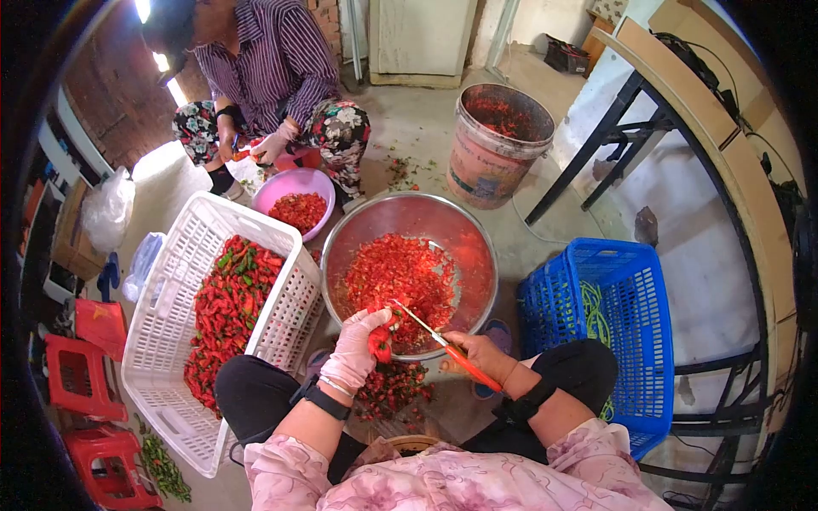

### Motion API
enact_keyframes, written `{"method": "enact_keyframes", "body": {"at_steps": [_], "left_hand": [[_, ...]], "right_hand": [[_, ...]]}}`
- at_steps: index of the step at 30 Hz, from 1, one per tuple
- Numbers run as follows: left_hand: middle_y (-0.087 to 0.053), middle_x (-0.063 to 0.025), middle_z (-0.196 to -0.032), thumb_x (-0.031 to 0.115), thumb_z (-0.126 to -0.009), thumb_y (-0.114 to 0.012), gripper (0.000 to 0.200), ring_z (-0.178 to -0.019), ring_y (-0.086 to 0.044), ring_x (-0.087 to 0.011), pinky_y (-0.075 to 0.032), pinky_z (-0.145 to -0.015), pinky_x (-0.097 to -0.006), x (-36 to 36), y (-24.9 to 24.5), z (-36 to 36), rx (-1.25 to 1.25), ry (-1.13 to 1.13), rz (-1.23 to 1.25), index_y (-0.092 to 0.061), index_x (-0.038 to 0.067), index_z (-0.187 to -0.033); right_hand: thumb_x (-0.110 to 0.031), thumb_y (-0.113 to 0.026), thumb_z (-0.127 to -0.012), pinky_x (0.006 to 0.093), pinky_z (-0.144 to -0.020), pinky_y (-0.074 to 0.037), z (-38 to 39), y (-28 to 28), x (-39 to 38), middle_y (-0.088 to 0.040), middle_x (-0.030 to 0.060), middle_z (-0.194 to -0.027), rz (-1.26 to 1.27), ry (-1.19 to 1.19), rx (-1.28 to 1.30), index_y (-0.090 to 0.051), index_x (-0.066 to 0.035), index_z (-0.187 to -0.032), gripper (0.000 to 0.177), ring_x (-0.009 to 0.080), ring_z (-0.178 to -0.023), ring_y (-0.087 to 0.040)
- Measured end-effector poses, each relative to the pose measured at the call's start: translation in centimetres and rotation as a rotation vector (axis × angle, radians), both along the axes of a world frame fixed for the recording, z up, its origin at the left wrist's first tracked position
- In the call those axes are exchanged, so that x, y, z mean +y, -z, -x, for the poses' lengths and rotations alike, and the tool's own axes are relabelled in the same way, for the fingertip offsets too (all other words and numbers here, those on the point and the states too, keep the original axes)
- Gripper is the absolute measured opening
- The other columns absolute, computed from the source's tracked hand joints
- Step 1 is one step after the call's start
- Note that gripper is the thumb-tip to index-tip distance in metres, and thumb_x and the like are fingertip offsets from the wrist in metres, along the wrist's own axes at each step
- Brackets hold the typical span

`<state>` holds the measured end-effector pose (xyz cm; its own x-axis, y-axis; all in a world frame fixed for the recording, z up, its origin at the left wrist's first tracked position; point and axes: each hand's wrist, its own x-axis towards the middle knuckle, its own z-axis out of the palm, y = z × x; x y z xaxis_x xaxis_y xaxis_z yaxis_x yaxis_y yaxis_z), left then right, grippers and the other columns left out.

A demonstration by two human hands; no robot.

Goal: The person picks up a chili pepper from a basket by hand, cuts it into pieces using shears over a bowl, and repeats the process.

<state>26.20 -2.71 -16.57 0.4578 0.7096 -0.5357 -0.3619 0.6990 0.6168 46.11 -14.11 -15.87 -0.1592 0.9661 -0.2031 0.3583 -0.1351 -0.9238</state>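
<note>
My left hand (354,345), in a thin whitish glove, has its fingers closed around a red chili pepper (380,347) over the near rim of a wide metal basin (471,230). My right hand (484,356), bare, grips scissors (464,362) by their orange-red handle. The narrow metal blades point up and left, their tips close to the gloved fingers. Chopped red chili (396,268) covers much of the basin's bottom. Below the basin, between my legs, lies a pile of chili scraps (392,387), partly hidden by my left hand and forearm.
Left stands a white crate (162,375) of whole peppers, with red stools (81,375) beyond it. A blue crate (630,341) with green beans is on the right. Behind the basin stands a stained bucket (494,166). Opposite, a person (273,77) sits at a pink bowl (319,183) of chopped chili.
</note>
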Motion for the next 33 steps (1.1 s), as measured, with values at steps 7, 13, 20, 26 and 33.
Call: {"method": "enact_keyframes", "body": {"at_steps": [7, 13, 20, 26, 33], "left_hand": [[-0.061, -0.0025, -0.077, 0.006, -0.074, -0.062, 0.010, -0.067, -0.058, -0.0134, -0.045, -0.057, -0.0250, 0.3, -0.1, -0.2, 0.004, -0.064, -0.006, -0.060, 0.006, -0.084], [-0.061, -0.0033, -0.078, 0.006, -0.073, -0.064, 0.013, -0.069, -0.059, -0.0144, -0.046, -0.055, -0.0271, 0.3, -0.1, -0.1, -0.070, -0.077, 0.054, -0.059, 0.006, -0.086], [-0.056, -0.0071, -0.079, 0.022, -0.080, -0.056, 0.016, -0.052, -0.047, -0.0165, -0.037, -0.046, -0.0287, 0.0, -0.1, 1.1, -0.344, 0.089, 0.104, -0.052, 0.009, -0.088], [-0.055, -0.0089, -0.081, 0.024, -0.081, -0.053, 0.019, -0.053, -0.045, -0.0158, -0.037, -0.050, -0.0280, -0.2, -1.1, 1.1, -0.438, 0.171, 0.124, -0.051, 0.005, -0.085], [-0.055, -0.0092, -0.080, 0.023, -0.082, -0.051, 0.021, -0.053, -0.045, -0.0163, -0.038, -0.049, -0.0282, 0.0, -1.0, 1.4, -0.421, 0.242, 0.151, -0.050, 0.003, -0.087]], "right_hand": [[-0.032, -0.068, -0.074, 0.0255, -0.071, -0.043, 0.2, 0.0, 0.0, -0.057, 0.0043, -0.084, 0.025, 0.043, 0.053, -0.051, -0.001, -0.112, 0.052, 0.0101, -0.079, -0.051], [-0.032, -0.064, -0.078, 0.0227, -0.059, -0.042, -0.3, 2.0, -0.2, -0.055, 0.0000, -0.079, -0.052, 0.013, 0.046, -0.055, -0.005, -0.105, 0.039, 0.0083, -0.068, -0.050], [-0.025, -0.049, -0.088, 0.0203, -0.048, -0.035, 0.3, -1.0, 0.0, -0.040, -0.0055, -0.071, 0.338, 0.110, 0.468, -0.034, -0.010, -0.127, 0.045, 0.0053, -0.055, -0.038], [-0.042, -0.051, -0.084, 0.0205, -0.063, -0.039, 0.4, -1.7, 0.1, -0.044, 0.0004, -0.083, 0.369, -0.178, 0.635, -0.032, -0.004, -0.126, 0.060, 0.0082, -0.071, -0.045], [-0.020, -0.058, -0.082, 0.0148, -0.058, -0.035, 0.2, -2.3, 0.2, -0.045, -0.0038, -0.080, 0.309, -0.114, 0.589, -0.042, -0.006, -0.121, 0.044, 0.0037, -0.069, -0.043]]}}
